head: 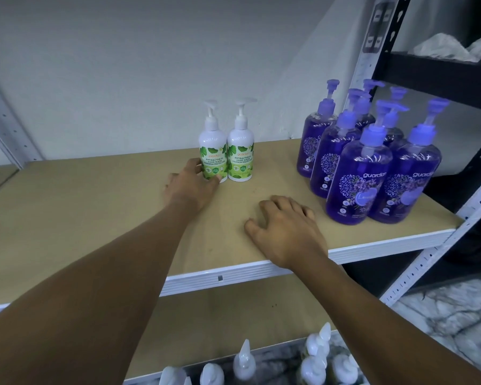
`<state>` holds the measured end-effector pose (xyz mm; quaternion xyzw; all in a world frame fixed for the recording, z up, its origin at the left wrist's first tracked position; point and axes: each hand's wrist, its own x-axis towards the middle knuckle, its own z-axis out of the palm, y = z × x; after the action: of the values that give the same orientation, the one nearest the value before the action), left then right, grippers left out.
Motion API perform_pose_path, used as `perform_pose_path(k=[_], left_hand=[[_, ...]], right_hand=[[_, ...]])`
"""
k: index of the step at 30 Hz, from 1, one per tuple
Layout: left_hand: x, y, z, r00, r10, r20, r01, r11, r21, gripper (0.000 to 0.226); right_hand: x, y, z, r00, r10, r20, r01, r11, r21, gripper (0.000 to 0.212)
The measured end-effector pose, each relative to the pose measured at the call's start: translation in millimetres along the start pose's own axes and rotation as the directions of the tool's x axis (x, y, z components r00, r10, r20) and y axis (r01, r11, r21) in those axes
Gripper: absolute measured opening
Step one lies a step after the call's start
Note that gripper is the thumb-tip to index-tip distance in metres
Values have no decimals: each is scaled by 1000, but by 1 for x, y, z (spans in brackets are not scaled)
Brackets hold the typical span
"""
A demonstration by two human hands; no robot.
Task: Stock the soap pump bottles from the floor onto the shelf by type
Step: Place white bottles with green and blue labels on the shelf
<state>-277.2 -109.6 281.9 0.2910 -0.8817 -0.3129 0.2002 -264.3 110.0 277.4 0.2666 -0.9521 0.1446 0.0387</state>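
Head view: left grip [192, 187] clasps white bottle [213, 151] on shelf [95, 218], right grip [286, 232] spread flat; purples [358, 168] stocked, whites [315, 354] wait lower centre.

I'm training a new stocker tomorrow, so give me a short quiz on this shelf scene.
1. True or false: the purple bottles stand to the right of the two white green-label bottles.
2. What does the left hand grip? A) a purple bottle B) the left white bottle C) nothing
3. Fill in: the right hand rests, holding nothing, on the ___.

Key: 1 true; 2 B; 3 shelf.
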Motion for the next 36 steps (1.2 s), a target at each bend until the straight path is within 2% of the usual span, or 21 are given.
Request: perform_pose_path(k=[5, 9, 11, 14, 16, 19, 22, 26, 29, 31, 36], left_hand=[[0, 0, 0, 1000, 1, 11, -1, 1000, 18, 64], [-6, -4, -3, 1000, -1, 30, 2, 999, -43, 86], [-16, -7, -8, 999, 1, 41, 3, 996, -86, 88], [-43, -8, -17, 998, 26, 62, -23, 998, -54, 80], [-67, -7, -21, 996, 53, 78, -55, 998, 31, 71], [-107, -5, -27, 983, 130, 126, -151, 974, 169, 52], [-152, -3, -29, 970, 192, 149, -220, 954, 202, 44], [-216, -3, -22, 950, 282, 130, -305, 928, 215, 52], [-263, 7, -11, 955, 263, 135, -275, 958, 84, 47], [-293, 12, 4, 952, 238, 191, -244, 970, 8, 39], [-359, 6, 59, 910, 193, 366, -137, 975, -174, 32]], right_hand=[[0, 1, 1, 1000, -9, -11, 9, 1000, 5, 59], [-3, 3, -2, 1000, -6, -19, 7, 999, 50, 58], [-7, 4, -4, 999, -8, -44, 12, 995, 99, 53], [-17, 9, -6, 997, -15, -79, 29, 984, 174, 42], [-30, 13, -9, 996, -27, -80, 43, 979, 198, 36], [-60, 21, -14, 996, -41, -84, 62, 961, 270, 31], [-95, 36, -21, 995, -49, -91, 78, 933, 351, 27], [-150, 58, -27, 993, 98, -71, -51, 871, 488, 21], [-201, 75, -21, 975, 216, 55, -208, 793, 572, 12], [-233, 89, -9, 952, 281, 120, -295, 743, 601, 9], [-288, 123, 38, 863, 440, 249, -496, 639, 588, 21]])
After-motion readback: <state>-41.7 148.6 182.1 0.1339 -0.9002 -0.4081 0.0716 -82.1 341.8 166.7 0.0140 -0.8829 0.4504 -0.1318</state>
